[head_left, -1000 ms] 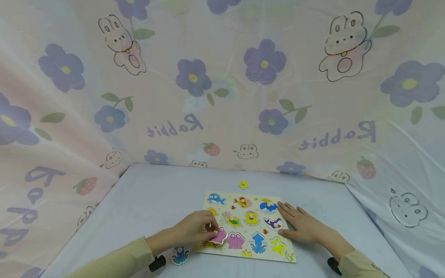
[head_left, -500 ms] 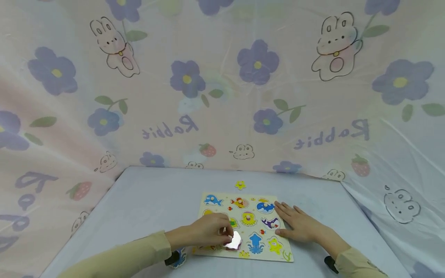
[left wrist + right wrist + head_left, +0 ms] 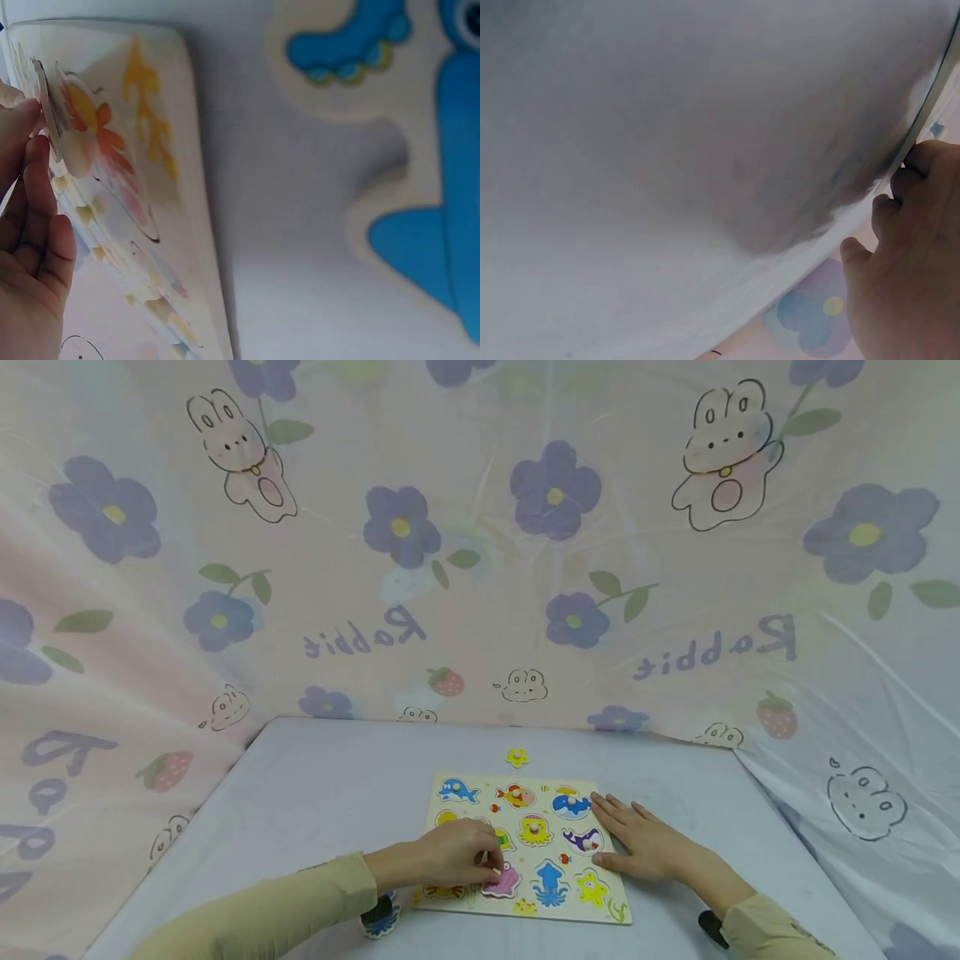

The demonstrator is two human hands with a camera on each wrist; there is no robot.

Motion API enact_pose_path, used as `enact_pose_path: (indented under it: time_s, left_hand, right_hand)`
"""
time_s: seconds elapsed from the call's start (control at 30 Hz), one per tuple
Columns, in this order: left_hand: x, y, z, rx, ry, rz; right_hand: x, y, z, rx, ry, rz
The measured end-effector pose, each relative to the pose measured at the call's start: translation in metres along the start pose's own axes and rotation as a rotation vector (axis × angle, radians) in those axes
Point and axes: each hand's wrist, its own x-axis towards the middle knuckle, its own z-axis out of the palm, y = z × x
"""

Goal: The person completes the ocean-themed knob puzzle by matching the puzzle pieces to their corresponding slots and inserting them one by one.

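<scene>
A cream wooden peg puzzle board (image 3: 573,911) with sea-animal shapes lies on the white table. My left hand (image 3: 459,853) pinches a pink shell puzzle piece (image 3: 506,884) between thumb and fingers, low over the lower row of the board. Seen from the left wrist, this piece (image 3: 46,109) stands edge-on at the fingertips, close to the board's face. The right hand (image 3: 643,842) lies with straight fingers along the board's right edge; the right wrist view shows that hand (image 3: 911,247) at the edge too.
A blue octopus piece (image 3: 381,925) lies on the table left of the board, partly covered by the left wrist's black camera. Behind the board is a small yellow star piece (image 3: 517,757). A printed curtain (image 3: 480,610) hangs around the table's back and sides.
My left hand has carried the shell piece rightward over the printed pink shell and lowered it, tilting it on the way. The right hand has stayed at the board's edge.
</scene>
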Motion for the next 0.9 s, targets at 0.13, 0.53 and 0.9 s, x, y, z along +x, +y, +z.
enact_pose_path:
  time_s: [0.13,0.53,0.9]
  left_hand:
    - [0.0009,-0.0019,0.0010,-0.010,-0.011,-0.006]
    - [0.0027,-0.0027,0.0056,-0.026,-0.035,-0.026]
    - [-0.0039,-0.0072,0.0007,-0.030,-0.094,0.009]
  right_hand:
    - [0.0000,-0.0004,-0.0005,0.004,-0.003,0.005]
    - [-0.0003,-0.0018,-0.0011,0.004,0.003,0.001]
    - [-0.0014,-0.0018,-0.0013,0.009,0.003,0.004]
